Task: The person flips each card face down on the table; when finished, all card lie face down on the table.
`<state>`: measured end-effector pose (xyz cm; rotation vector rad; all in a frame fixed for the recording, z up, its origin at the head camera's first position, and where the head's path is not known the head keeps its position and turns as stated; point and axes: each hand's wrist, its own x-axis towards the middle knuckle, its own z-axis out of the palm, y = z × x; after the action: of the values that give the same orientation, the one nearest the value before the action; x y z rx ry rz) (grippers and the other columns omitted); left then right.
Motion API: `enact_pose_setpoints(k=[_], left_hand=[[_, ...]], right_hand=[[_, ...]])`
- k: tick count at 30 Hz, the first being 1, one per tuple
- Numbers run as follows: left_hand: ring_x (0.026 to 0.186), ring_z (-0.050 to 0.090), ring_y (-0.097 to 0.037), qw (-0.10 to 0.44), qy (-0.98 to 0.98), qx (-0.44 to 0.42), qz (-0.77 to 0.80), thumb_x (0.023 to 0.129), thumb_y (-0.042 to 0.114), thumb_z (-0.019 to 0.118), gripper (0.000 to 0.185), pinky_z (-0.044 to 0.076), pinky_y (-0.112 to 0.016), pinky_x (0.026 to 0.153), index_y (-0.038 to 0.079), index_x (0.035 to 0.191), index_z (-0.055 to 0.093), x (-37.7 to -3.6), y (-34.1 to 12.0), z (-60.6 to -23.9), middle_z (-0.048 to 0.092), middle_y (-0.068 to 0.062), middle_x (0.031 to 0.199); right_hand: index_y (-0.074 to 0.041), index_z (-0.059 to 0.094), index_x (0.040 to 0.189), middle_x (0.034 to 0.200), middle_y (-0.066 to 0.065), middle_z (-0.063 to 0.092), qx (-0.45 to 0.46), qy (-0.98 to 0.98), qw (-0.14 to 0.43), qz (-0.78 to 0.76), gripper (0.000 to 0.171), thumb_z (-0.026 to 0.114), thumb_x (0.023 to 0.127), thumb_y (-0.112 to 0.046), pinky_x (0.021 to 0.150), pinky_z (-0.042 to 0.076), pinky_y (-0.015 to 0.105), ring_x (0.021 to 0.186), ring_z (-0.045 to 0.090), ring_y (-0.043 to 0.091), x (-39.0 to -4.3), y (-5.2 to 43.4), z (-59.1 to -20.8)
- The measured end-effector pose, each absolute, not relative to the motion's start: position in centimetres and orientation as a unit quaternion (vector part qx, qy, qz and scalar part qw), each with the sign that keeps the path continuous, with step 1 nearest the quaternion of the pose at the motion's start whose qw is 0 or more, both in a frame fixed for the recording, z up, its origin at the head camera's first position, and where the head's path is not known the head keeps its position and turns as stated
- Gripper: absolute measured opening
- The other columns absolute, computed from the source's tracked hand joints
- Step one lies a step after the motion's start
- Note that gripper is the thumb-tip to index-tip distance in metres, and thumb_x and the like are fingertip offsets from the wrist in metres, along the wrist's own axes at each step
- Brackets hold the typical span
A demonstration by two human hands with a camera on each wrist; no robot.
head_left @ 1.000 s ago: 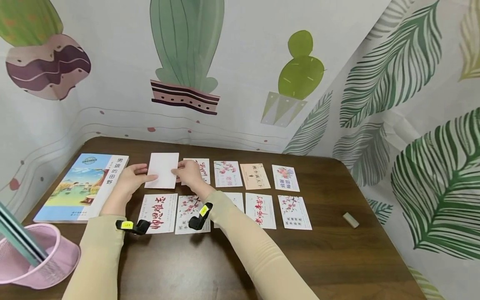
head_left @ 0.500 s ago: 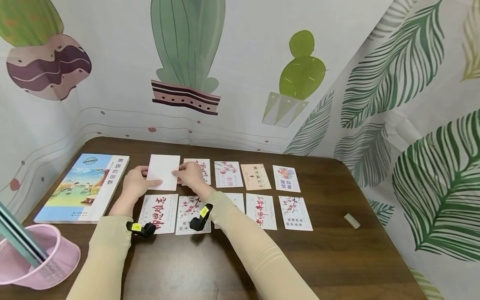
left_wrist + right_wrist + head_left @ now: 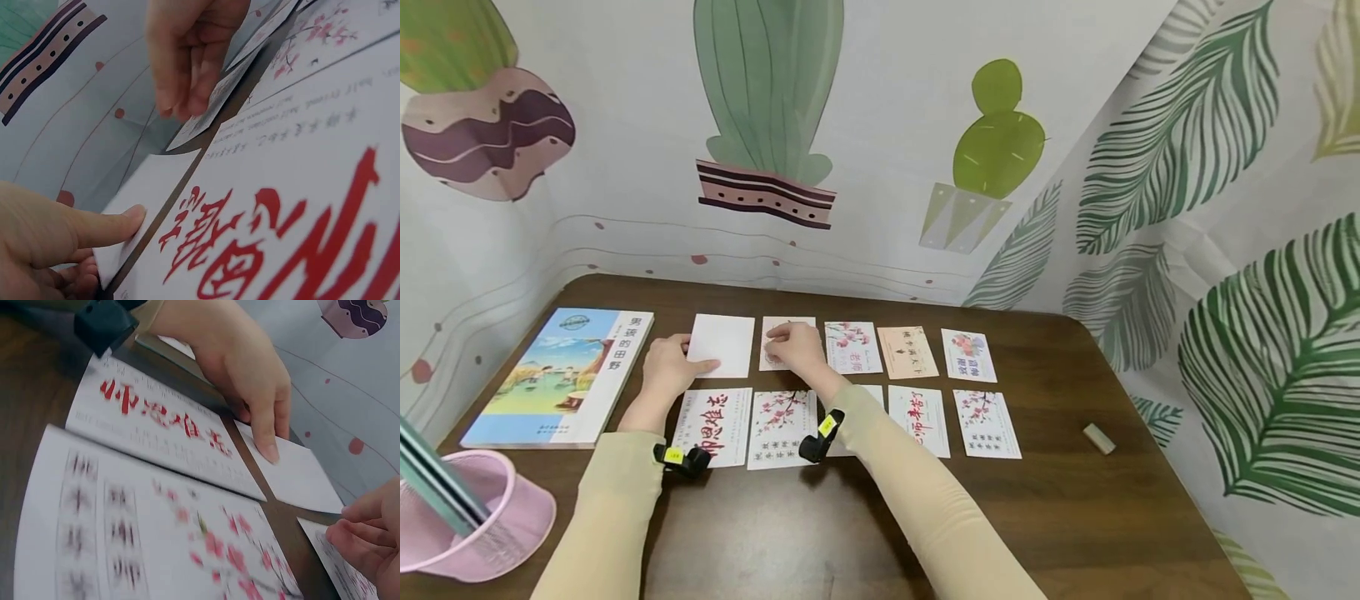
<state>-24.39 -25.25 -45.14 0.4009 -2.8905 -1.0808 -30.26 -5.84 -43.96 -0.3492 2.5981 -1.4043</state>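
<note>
A blank white card (image 3: 721, 343) lies at the left end of the back row. My left hand (image 3: 668, 371) grips its left edge, the thumb on top and the fingers at the side and partly hidden below, as the left wrist view also shows. Over the neighbouring printed card (image 3: 767, 361) hovers my right hand (image 3: 799, 350), fingers loosely bent with nothing between them. In the right wrist view the right fingertips (image 3: 340, 534) are near the blank card's corner. Directly in front is a card with red characters (image 3: 718, 425).
Several printed cards make two rows, among them an orange card (image 3: 907, 352) and a blossom card (image 3: 782, 417). A book (image 3: 553, 375) lies at left, behind a pink mesh pen holder (image 3: 512, 542). A small eraser-like block (image 3: 1099, 438) sits at right on the brown table (image 3: 752, 533).
My right hand has let go of the blank card's right edge and moved right, over the adjoining card. My left hand moved slightly right and still holds the blank card, which shifted a little nearer.
</note>
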Motion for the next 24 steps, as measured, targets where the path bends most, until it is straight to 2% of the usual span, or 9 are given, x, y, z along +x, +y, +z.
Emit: enact_pose_setpoints(k=[3,14,18,21,24], left_hand=[[0.125,0.033,-0.060,-0.001,-0.937,0.123,-0.327,0.090,0.023,0.070,0.074,0.033,-0.065,0.105,-0.019,0.139,0.035,-24.3,-25.1,-44.9,0.034,-0.046,0.134],[0.121,0.034,-0.060,0.003,-0.941,0.121,-0.316,0.090,0.023,0.070,0.074,0.034,-0.065,0.102,-0.019,0.140,0.034,-24.1,-24.5,-44.5,0.033,-0.047,0.132],[0.120,0.039,-0.057,0.049,-0.941,0.106,-0.319,0.090,0.022,0.070,0.070,0.034,-0.064,0.101,-0.017,0.138,0.039,-24.1,-24.0,-44.1,0.041,-0.042,0.130],[0.116,0.048,-0.052,0.076,-0.934,0.076,-0.339,0.091,0.023,0.069,0.063,0.041,-0.060,0.095,-0.014,0.136,0.044,-24.1,-23.0,-43.5,0.051,-0.036,0.125],[0.113,0.056,-0.046,0.052,-0.918,0.040,-0.391,0.093,0.022,0.066,0.057,0.048,-0.054,0.092,-0.010,0.136,0.046,-24.2,-21.8,-43.0,0.056,-0.032,0.126]], right_hand=[[-0.002,0.073,0.106,0.095,0.011,0.075,-0.126,0.879,0.077,-0.453,0.020,0.067,0.087,-0.004,0.057,0.048,0.014,0.065,0.065,0.009,-30.5,-4.7,-44.0],[-0.006,0.073,0.109,0.099,0.009,0.075,-0.128,0.893,0.065,-0.426,0.023,0.068,0.088,-0.010,0.062,0.050,0.016,0.077,0.068,0.014,-31.0,-1.2,-43.4],[-0.005,0.072,0.112,0.101,0.009,0.074,-0.128,0.897,0.064,-0.419,0.024,0.067,0.089,-0.011,0.064,0.050,0.018,0.081,0.067,0.016,-30.9,-0.2,-43.3],[-0.004,0.070,0.114,0.101,0.010,0.073,-0.130,0.900,0.066,-0.411,0.025,0.068,0.089,-0.010,0.066,0.050,0.020,0.085,0.067,0.018,-30.8,0.3,-43.2],[-0.004,0.068,0.116,0.102,0.009,0.072,-0.134,0.905,0.066,-0.398,0.030,0.070,0.087,-0.009,0.069,0.051,0.021,0.090,0.067,0.019,-30.8,0.6,-43.1]])
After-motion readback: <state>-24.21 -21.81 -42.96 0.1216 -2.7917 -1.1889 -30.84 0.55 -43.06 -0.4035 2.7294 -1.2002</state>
